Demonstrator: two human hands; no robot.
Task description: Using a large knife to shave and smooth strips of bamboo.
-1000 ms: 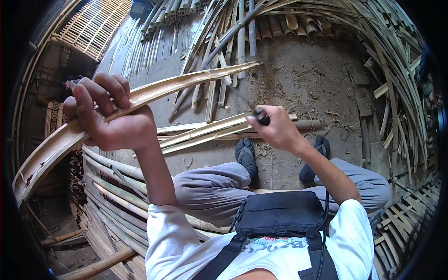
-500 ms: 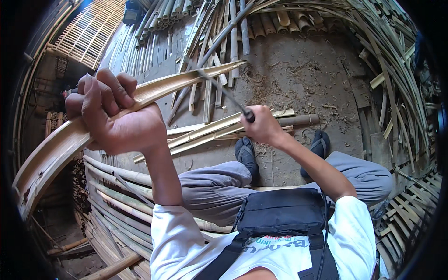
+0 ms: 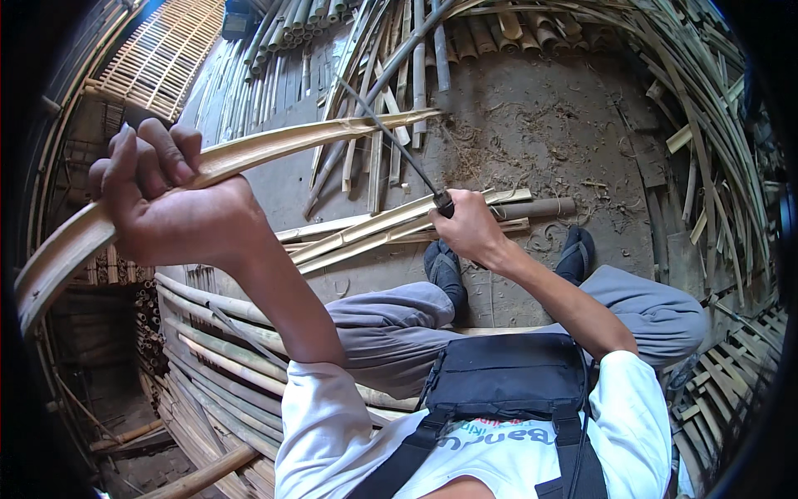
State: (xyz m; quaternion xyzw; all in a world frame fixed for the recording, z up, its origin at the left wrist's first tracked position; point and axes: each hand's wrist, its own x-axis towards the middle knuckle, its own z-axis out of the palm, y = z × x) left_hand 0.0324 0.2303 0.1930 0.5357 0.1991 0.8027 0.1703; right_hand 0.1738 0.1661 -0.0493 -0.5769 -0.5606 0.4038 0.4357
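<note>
My left hand is wrapped round a long split bamboo strip, its pale hollow side showing. The strip runs from the left edge to a narrow tip near the middle of the floor. In my right hand is the dark handle of a knife with a long thin blade. That blade crosses the strip near its far end and points up and to the left. Below, several split bamboo pieces lie on the floor in front of my feet.
Whole bamboo poles lie stacked at my left. Loose strips are heaped along the right, and more bamboo poles lie at the far side. Shavings litter the floor. A slatted bamboo rack stands far left.
My left hand has moved left, drawing the bamboo strip with it. My right hand stays nearly in place, while the knife blade has swung to point more steeply away from me.
</note>
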